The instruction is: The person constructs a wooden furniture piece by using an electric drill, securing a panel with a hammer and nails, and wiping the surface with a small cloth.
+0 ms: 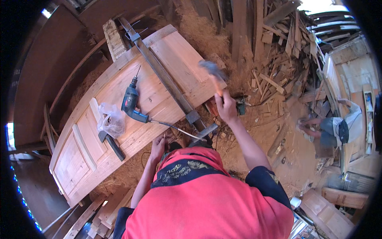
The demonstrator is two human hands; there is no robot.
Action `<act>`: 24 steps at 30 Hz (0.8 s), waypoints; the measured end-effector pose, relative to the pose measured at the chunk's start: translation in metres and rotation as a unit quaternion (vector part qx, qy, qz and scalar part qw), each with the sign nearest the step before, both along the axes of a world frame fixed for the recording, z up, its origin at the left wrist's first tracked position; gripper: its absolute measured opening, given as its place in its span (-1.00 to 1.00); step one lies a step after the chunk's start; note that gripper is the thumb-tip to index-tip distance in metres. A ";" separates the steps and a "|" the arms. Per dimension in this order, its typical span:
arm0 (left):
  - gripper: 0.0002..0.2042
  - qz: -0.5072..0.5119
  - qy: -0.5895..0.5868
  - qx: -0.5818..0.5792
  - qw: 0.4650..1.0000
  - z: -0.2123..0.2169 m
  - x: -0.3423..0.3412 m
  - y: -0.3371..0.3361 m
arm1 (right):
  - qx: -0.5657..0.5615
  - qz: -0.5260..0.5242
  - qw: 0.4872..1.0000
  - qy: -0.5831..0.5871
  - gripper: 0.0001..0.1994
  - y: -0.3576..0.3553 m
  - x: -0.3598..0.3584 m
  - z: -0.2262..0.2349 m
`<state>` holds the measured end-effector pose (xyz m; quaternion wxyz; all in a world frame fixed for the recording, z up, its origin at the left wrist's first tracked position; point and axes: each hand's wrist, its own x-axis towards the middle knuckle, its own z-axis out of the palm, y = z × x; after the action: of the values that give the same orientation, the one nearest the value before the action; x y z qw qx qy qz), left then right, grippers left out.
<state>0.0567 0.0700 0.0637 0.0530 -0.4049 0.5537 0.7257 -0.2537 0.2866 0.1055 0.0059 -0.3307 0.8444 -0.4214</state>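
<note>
My right hand (227, 107) is wrapped round the orange handle of a hammer (217, 83), raised off the right end of a wooden door panel (157, 107); the hammer's head is smeared by motion. At the panel's near edge my left hand (159, 145) is closed, its fingers pinched together on something too small to make out. A long metal bar clamp (165, 81) lies across the panel. Left of the clamp a blue power drill (131, 101) rests on the wood, its bit pointing away from me. Beside it are a clear plastic bag (112, 119) and a black-handled hammer (112, 145).
The drill's cord (175, 128) runs over the panel's near edge toward me. A heap of wood scraps (284, 51) lies at the far right. Sawdust covers the floor (254, 137). Another person (340, 127) sits bent over at the right. Planks (101, 217) lie at the lower left.
</note>
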 end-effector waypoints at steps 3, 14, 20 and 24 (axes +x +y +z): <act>-0.73 0.043 -0.022 0.020 0.999 0.002 0.026 0.019 | -0.266 0.034 0.951 -0.155 -0.79 -0.002 0.009 -0.010; -0.91 0.113 0.020 0.032 0.993 -0.007 0.101 0.107 | -0.122 0.046 0.991 -0.018 -0.71 0.003 0.019 0.004; -0.89 0.117 0.008 -0.006 0.993 0.015 0.086 0.123 | 0.063 0.078 0.995 -0.013 -0.74 0.002 0.016 -0.011; -0.87 0.176 0.007 -0.007 0.984 0.029 0.052 0.120 | 0.095 0.108 0.989 -0.041 -0.68 0.001 -0.005 -0.004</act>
<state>0.1082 0.1901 0.0923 -0.0819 -0.4913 0.4794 0.7226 -0.2582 0.2877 0.1016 0.1172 -0.4002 0.8391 -0.3494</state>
